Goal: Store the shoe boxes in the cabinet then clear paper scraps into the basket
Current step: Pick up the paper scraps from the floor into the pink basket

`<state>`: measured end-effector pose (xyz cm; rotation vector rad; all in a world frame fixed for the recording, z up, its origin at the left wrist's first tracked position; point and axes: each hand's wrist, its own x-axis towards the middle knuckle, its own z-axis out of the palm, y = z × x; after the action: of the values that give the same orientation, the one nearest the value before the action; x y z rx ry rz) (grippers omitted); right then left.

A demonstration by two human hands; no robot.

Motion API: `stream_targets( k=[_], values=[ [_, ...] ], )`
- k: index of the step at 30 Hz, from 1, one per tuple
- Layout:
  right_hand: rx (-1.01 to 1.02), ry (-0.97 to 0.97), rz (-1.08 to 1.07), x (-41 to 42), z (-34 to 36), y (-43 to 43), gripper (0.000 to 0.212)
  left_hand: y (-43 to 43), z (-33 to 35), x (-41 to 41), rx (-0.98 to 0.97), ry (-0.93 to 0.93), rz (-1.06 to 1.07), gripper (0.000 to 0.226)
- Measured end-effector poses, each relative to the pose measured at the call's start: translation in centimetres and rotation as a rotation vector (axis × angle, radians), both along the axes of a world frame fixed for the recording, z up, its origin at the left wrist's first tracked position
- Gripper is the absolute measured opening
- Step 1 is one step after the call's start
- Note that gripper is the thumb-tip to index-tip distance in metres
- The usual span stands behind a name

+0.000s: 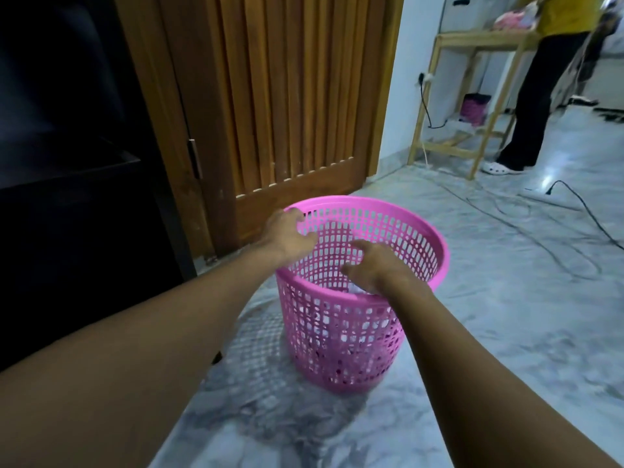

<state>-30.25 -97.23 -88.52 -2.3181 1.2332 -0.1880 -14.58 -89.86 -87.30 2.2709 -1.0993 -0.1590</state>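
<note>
A pink plastic mesh basket [418,244] stands upright on the marble floor in the middle of the view. White paper scraps [354,288] show inside it, partly through the mesh. My left hand [287,236] hovers at the basket's left rim with fingers spread, holding nothing. My right hand [374,265] hangs over the basket's mouth, fingers apart and empty. The dark cabinet [67,197] fills the left side; no shoe boxes are visible in it.
A wooden slatted door [287,96] stands behind the basket. A wooden shelf rack [472,96] is at the back right, with a person [547,79] standing beside it. Black cables [574,204] trail across the floor on the right.
</note>
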Motion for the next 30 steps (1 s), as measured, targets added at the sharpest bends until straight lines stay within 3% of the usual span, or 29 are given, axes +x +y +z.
stream_targets(
  k=[3, 6, 8, 12, 20, 24, 30],
  values=[
    [-0.033, -0.075, 0.109, -0.6, 0.6, 2.3, 0.042, 3.1, -0.5, 0.6, 0.011, 0.036, 0.190, 0.058],
    [-0.030, -0.043, 0.329, -0.6, 1.3, 5.8, 0.039, 5.4, -1.1, 0.7, -0.056, 0.476, 0.263, 0.041],
    [-0.132, 0.052, 0.390, -0.1, 1.1, 7.8, 0.022, 6.3, -1.3, 0.6, -0.156, 0.659, 0.259, 0.031],
    [-0.363, 0.064, 0.416, 0.2, -0.1, 11.2, 0.018, 8.4, -1.4, 0.4, -0.255, 0.716, 0.278, 0.029],
    [-0.446, -0.060, 0.502, 1.3, -1.1, 18.6, 0.025, 16.5, -2.7, 2.0, -0.331, 0.643, 0.405, 0.023],
    [-0.488, -0.077, 0.471, 2.5, -1.3, 20.9, 0.026, 20.0, -3.6, 2.5, -0.347, 0.636, 0.346, 0.021],
    [-0.726, -0.286, 0.430, 5.7, -3.3, 24.0, 0.047, 27.0, -9.3, 3.4, -0.189, 0.319, 0.416, 0.049]
  ],
)
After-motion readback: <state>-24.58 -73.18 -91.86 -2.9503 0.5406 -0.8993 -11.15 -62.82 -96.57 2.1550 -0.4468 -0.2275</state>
